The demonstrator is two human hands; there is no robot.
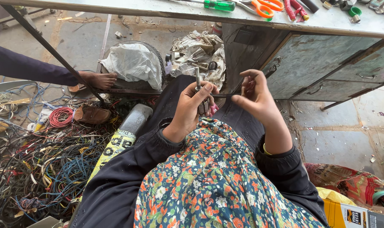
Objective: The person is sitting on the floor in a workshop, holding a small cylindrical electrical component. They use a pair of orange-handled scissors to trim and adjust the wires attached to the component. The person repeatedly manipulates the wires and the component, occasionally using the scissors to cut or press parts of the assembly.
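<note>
The left hand (191,107) is clamped on a stiff metal tool (199,95), best held by its handles, while the right hand (255,97) pinches a thin, limp, light wire (222,96).

The left hand (191,107) covers most of the metal tool (199,95); the orange scissors (266,6) on the tabletop (158,9) are cut off at the top edge.

Black sleeves (128,169), floral dress (213,181), yellow bangle (266,150)
</note>
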